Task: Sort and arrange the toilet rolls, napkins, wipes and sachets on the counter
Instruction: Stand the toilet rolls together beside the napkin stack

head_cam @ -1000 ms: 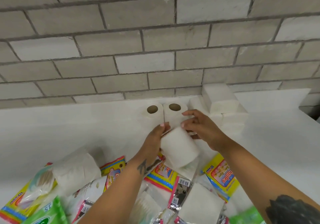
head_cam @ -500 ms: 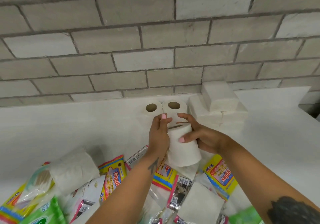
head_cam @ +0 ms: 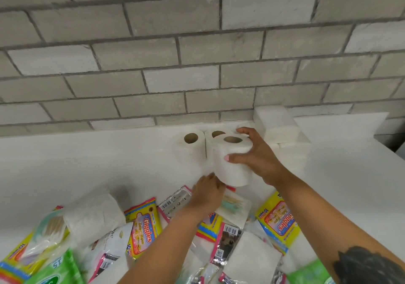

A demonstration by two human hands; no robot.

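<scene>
Now: right hand [head_cam: 258, 158] has its grip round an upright roll [head_cam: 232, 163], thumb in front, fingers behind, just in front of two standing rolls [head_cam: 190, 145] by the wall. Left hand [head_cam: 208, 193] sits low at the roll's base, fingers curled under; cannot tell if it holds anything. Napkin stack [head_cam: 282, 134] just right. Best practice, I'd judge: set it down level, snug to its neighbours, release last. Loose roll [head_cam: 94, 215] and wipes [head_cam: 143, 224] wait on the worktop [head_cam: 65, 163].
</scene>
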